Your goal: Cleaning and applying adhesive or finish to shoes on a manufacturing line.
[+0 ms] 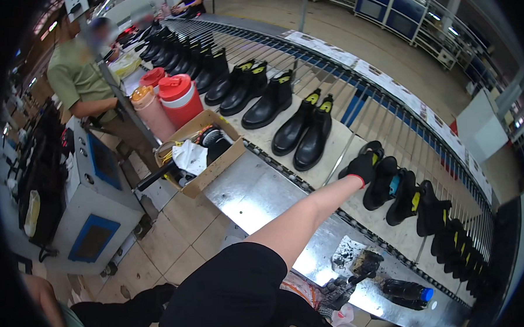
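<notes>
My left hand (361, 166), in a black glove with a red cuff, reaches across to the conveyor. Its fingers grip a black ankle boot (373, 147) near the opening. Right beside it stand another black boot (382, 187) and one with a blue patch inside (397, 184). Low in view, what looks like my right hand (336, 296) wears a stained grey glove. It appears closed on a dark brush-like tool (366, 265), over the metal ledge; the grip is partly hidden. A pair of boots (307, 132) stands to the left of my left hand.
Rows of black boots (268, 102) line the conveyor. On the metal ledge (245, 190) lie a stained paper (348, 252) and a dark bottle with a blue cap (408, 291). A cardboard box (215, 165), a red jug (180, 100) and a person in green (77, 78) are at left.
</notes>
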Motion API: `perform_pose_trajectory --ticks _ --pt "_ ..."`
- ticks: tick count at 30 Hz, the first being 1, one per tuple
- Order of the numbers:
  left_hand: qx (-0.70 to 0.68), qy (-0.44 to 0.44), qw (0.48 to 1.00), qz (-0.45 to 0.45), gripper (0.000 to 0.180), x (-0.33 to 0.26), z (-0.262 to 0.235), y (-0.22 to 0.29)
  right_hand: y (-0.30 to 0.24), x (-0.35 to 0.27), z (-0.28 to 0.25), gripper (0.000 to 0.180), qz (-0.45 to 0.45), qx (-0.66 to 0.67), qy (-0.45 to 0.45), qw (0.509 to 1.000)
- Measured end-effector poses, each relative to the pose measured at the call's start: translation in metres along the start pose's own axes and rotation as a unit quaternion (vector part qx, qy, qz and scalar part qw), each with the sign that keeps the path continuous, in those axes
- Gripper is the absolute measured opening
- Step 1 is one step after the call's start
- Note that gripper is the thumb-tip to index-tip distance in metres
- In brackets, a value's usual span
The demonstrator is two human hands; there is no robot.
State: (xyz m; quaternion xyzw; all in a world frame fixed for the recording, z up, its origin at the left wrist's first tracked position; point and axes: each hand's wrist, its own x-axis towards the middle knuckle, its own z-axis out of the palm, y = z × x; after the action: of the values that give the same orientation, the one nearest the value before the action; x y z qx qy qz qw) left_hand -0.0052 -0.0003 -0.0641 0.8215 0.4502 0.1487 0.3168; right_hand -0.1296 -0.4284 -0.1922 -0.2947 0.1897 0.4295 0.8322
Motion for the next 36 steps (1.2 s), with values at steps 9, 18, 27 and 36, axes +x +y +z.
perform_pose_trajectory --ticks 9,18,27,36 --pt "-0.075 0.035 0.995 0.053 0.09 -0.04 -0.039 -0.058 -0.005 -0.004 0.029 0.031 -0.024 -0.143 0.112 0.983" --pt "0.238 -0.005 0.968 0.076 0.071 -0.204 -0.058 -0.169 -0.011 0.01 0.034 0.025 -0.007 -0.244 0.153 0.958" --pt "0.239 -0.018 0.968 0.078 0.07 -0.21 -0.067 -0.16 0.017 -0.032 0.064 0.025 -0.049 -0.645 0.017 0.763" --pt "0.24 0.02 0.965 0.102 0.069 -0.212 -0.068 -0.157 0.078 0.056 0.119 0.019 -0.089 -0.614 -0.12 0.775"
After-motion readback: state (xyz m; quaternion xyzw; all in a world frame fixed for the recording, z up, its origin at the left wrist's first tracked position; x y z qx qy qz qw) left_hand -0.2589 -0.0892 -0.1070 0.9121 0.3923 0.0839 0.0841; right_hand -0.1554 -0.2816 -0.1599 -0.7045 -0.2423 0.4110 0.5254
